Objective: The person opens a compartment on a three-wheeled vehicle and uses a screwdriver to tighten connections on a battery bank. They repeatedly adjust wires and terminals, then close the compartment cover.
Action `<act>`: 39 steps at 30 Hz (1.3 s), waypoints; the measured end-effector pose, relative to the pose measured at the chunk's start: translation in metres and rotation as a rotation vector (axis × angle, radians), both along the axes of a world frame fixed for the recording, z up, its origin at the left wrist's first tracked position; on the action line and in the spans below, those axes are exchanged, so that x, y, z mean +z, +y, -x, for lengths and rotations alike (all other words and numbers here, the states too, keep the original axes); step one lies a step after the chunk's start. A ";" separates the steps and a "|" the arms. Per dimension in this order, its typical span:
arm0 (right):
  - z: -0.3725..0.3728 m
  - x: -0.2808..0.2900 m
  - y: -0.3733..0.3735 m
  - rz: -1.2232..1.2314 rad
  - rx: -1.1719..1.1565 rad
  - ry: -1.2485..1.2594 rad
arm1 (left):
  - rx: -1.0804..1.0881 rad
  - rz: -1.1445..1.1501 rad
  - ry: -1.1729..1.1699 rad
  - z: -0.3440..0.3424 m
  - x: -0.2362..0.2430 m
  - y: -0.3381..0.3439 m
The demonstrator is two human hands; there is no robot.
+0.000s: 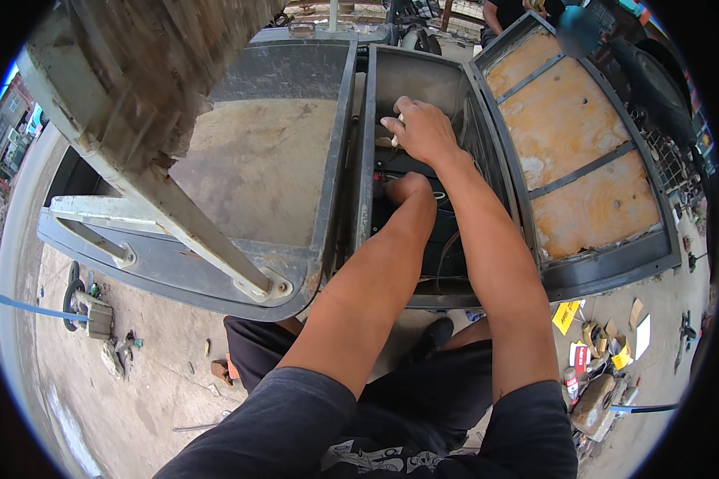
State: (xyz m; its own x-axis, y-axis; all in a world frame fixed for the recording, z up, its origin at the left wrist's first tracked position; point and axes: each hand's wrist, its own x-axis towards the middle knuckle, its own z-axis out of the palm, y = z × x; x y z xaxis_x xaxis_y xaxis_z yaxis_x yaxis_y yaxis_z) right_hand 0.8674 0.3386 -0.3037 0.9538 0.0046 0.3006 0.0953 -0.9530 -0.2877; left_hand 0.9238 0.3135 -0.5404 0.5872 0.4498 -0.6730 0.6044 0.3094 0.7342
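Both my arms reach into a deep, dark metal compartment in front of me. My right hand is raised near its left wall, fingers curled together. Something small and whitish shows at the fingertips, too small to name. Lower down, my left hand is bent inward with its fingers mostly hidden, close to a small red part by the left wall. Cables and dark items lie deeper in the compartment, partly covered by my forearms.
To the right leans an open lid with a wooden panel and metal frame. At left is a metal tray body, crossed by a pale metal post. Boxes, tape and a brick lie on the right floor. A person is beyond.
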 end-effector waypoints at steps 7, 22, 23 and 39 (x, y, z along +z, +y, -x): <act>-0.003 -0.028 -0.028 0.009 -0.064 -0.110 | -0.013 0.123 -0.014 0.049 0.067 0.000; -0.001 -0.008 -0.010 0.016 0.001 -0.061 | -0.032 -0.034 -0.011 0.025 0.040 -0.001; 0.003 0.000 -0.008 0.012 -0.010 -0.006 | -0.043 -0.048 -0.018 0.023 0.034 -0.005; -0.001 -0.009 -0.011 -0.019 -0.097 0.021 | -0.040 -0.070 -0.036 0.017 0.012 -0.022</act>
State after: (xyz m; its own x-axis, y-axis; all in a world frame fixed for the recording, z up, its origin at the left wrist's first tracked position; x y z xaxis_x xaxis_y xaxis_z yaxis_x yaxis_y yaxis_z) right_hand 0.8681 0.3280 -0.3131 0.9555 -0.0935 0.2798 -0.0035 -0.9519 -0.3064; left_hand 0.9072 0.2915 -0.5288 0.6291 0.4709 -0.6185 0.5877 0.2327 0.7749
